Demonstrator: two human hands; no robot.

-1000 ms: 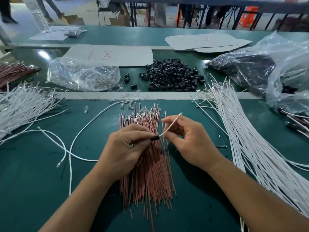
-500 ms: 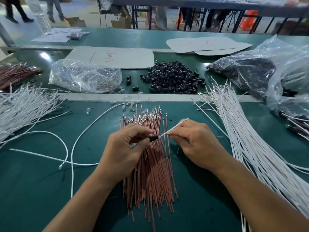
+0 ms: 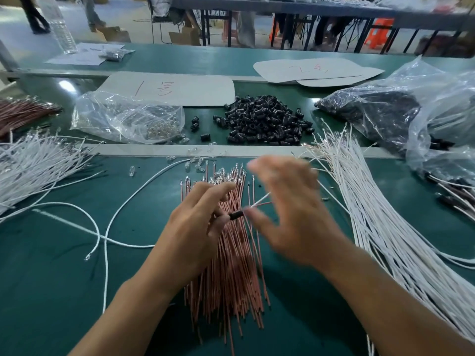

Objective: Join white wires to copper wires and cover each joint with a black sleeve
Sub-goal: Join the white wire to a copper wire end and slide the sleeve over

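Note:
My left hand (image 3: 195, 227) pinches a black sleeve (image 3: 236, 215) between thumb and fingers, above a pile of copper wires (image 3: 231, 278) on the green table. A white wire and a copper wire (image 3: 262, 200) stick out of the sleeve's right end. Just right of the sleeve, my right hand (image 3: 290, 209) hovers blurred with its fingers spread, holding nothing that I can make out. A thick bundle of white wires (image 3: 380, 227) lies to the right. Loose black sleeves (image 3: 262, 124) are heaped at the back centre.
More white wires (image 3: 33, 165) lie at the left, with long loose ones (image 3: 108, 227) curling across the table. A clear bag of small parts (image 3: 123, 116) sits at the back left and large plastic bags (image 3: 385, 109) at the back right. Sleeved wires (image 3: 457, 191) rest at the far right.
My right hand has let go of the white wire and opened, its fingers lifting and spreading. My left hand still pinches the sleeve in about the same place.

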